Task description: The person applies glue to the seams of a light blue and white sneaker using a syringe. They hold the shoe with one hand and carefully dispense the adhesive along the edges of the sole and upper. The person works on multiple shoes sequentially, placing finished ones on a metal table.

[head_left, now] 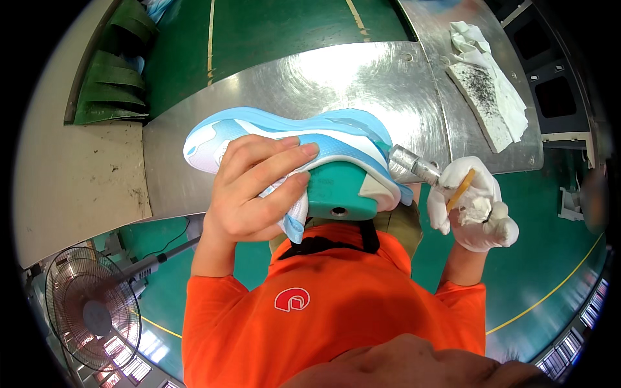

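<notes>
A light blue and white sports shoe (259, 126) lies on its side over the near edge of the metal table, with a teal shoe last (343, 187) inside it. My bare left hand (259, 187) wraps its fingers over the shoe's upper and tongue. My right hand (472, 204), in a white glove, is closed round a silver, cylindrical tool (414, 165). The tool's narrow end is at the shoe's sole edge near the heel; whether it touches cannot be made out. A thin yellow-brown stick (460, 191) also lies across the gloved fingers.
A white pad with black smudges (482, 97) and a crumpled white cloth (469, 39) lie on the metal table (291, 77) at right. Behind is a green conveyor belt (278, 32); green flaps (116, 81) hang at far left. A fan (94, 310) stands at lower left.
</notes>
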### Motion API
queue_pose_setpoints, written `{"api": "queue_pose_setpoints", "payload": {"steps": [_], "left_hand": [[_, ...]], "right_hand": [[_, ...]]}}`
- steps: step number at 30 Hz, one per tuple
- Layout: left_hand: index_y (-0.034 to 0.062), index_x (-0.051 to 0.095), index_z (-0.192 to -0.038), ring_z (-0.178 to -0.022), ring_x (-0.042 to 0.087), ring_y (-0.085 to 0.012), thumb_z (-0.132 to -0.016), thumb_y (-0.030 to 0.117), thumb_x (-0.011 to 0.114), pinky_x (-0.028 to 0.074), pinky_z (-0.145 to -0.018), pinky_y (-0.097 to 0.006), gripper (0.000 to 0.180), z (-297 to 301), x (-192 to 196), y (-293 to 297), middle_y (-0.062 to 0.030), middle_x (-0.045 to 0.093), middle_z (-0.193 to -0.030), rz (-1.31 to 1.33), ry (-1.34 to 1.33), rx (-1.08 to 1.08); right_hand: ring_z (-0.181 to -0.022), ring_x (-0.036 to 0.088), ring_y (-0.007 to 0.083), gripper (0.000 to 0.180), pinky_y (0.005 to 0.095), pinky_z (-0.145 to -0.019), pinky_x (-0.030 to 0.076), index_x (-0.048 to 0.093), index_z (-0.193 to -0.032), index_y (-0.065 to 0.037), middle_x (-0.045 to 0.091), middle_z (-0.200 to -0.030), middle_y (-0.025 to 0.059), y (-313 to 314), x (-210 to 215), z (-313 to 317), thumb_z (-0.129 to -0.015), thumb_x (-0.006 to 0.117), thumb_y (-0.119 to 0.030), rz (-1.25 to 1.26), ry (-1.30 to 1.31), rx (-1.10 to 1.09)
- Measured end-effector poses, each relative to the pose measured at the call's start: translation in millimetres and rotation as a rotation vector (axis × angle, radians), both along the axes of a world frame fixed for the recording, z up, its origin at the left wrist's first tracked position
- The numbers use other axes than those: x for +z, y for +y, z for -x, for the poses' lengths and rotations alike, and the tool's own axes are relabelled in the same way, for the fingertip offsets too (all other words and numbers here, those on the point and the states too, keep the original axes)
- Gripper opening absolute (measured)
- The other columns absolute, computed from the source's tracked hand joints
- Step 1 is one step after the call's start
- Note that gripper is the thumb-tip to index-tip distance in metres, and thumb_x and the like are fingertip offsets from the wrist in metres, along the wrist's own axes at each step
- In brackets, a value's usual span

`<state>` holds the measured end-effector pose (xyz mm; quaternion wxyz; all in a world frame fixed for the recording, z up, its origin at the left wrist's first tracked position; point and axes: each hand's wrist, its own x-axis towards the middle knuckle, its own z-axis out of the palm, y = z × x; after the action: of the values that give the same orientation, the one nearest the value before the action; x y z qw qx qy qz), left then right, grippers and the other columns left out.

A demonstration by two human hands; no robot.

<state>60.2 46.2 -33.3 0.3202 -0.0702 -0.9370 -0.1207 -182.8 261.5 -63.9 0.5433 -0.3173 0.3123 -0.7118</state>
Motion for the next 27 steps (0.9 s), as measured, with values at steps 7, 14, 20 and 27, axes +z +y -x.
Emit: {"api": "queue_pose_setpoints", "payload": {"steps": [7,14,20,27], "left_hand": [[0.001,0.06,-0.099,-0.094,0.065,-0.0364,-0.078,0.033,0.073,0.052,-0.08,-0.044,0.04,0.5,0.0,0.5,-0.0208,0.069,-0.108,-0.003,0.014,0.014],[0.001,0.06,-0.099,-0.095,0.065,-0.036,-0.078,0.034,0.073,0.052,-0.079,-0.044,0.041,-0.2,-0.2,0.3,-0.0206,0.069,-0.109,0.011,0.012,0.012],[0.0009,0.06,-0.099,-0.095,0.065,-0.0363,-0.08,0.036,0.072,0.051,-0.079,-0.044,0.041,-0.8,-1.5,0.5,-0.0208,0.068,-0.109,0.014,0.024,-0.001],[0.0014,0.059,-0.098,-0.095,0.065,-0.0338,-0.074,0.01,0.068,0.049,-0.078,-0.041,0.027,-1.3,0.8,9.0,-0.0176,0.068,-0.112,-0.02,0.05,0.002]], "right_hand": [[-0.051,0.052,0.0127,0.09,0.0209,-0.046,0.04,0.053,-0.109,0.012,0.064,-0.075,0.0212,-3.1,0.1,-3.6,-0.058,0.075,-0.059,-0.029,-0.022,-0.02],[-0.049,0.046,0.0096,0.09,0.0196,-0.043,0.033,0.053,-0.109,0.013,0.063,-0.073,0.02,0.0,7.5,-2.2,-0.062,0.075,-0.06,-0.121,0.062,-0.034],[-0.05,0.047,0.01,0.089,0.0195,-0.043,0.033,0.054,-0.109,0.014,0.062,-0.071,0.0186,1.3,12.9,-0.5,-0.064,0.075,-0.06,-0.142,0.119,-0.013],[-0.061,0.056,0.0189,0.087,0.0288,-0.06,0.048,0.046,-0.118,0.009,0.057,-0.075,0.0153,5.7,2.1,5.6,-0.066,0.077,-0.053,0.077,-0.005,-0.18]]}}
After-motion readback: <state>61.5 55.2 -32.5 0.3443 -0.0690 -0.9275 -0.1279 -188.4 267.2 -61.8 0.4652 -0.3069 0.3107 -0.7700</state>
